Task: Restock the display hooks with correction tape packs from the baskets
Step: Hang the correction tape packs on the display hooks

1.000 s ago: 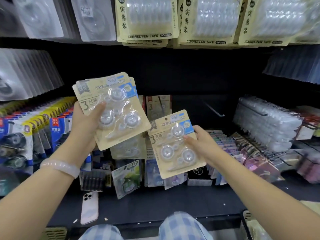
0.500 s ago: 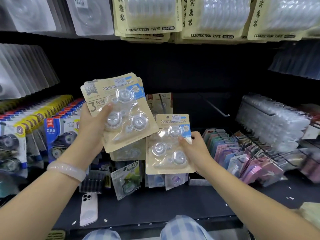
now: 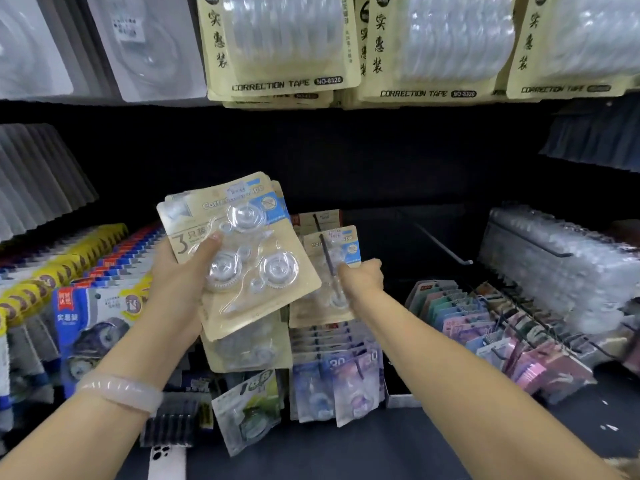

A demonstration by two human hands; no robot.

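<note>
The right hand [image 3: 362, 277] is closed in a pinch on a single correction tape pack [image 3: 327, 271], which is held up against a dark display hook [image 3: 327, 265] at the middle of the rack. Half a second earlier this pack was held lower and nearer the body, clear of the hook; it has since been carried forward and up, and the hook rod is now seen crossing its face. It is judged that the pack is being threaded onto the hook; whether the hanging hole is already engaged cannot be told.

The left hand [image 3: 183, 278] is clasped round a small stack of packs [image 3: 242, 247], thumb across the front, held left of and slightly in front of the single pack. Its position is little changed. Stock therefore remains to be hung.

A bare hook [image 3: 445, 249] is noted to the right. A phone [image 3: 166, 462] lies on the shelf [image 3: 398, 455] below.

The baskets are not seen. The number of packs in the stack cannot be counted. The right fingertips are hidden behind the pack, and the right-hand goods are blurred.
</note>
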